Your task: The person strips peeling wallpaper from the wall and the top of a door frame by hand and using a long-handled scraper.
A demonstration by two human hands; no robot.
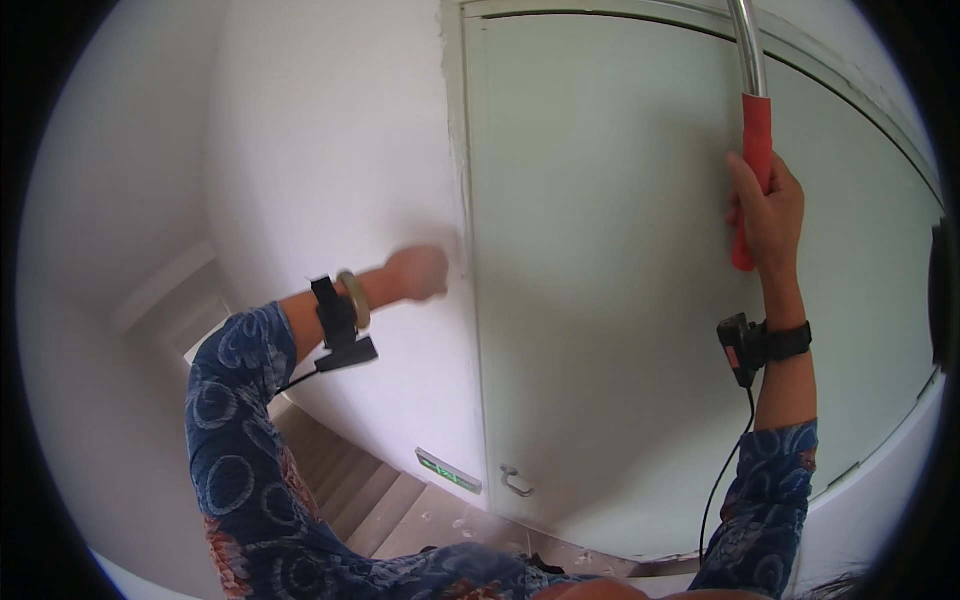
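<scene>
My right hand point(776, 206) is wrapped around the red grip point(757, 120) of a metal pole point(746, 45). The pole runs up past the top of the view, so its far end is hidden. Behind that hand is a pale green door point(600, 262). My left hand point(418, 271) is blurred and looks curled into a fist, with nothing visible in it. It is in front of the white wall point(337, 165), close to the door frame point(459, 150); whether it touches the wall I cannot tell.
A metal door handle point(517, 481) juts out low on the door. Beside it, a green exit sign point(448, 471) is fixed low on the wall. Stairs point(367, 487) descend at the lower left. Each forearm bears a strapped black device point(739, 349) with a cable.
</scene>
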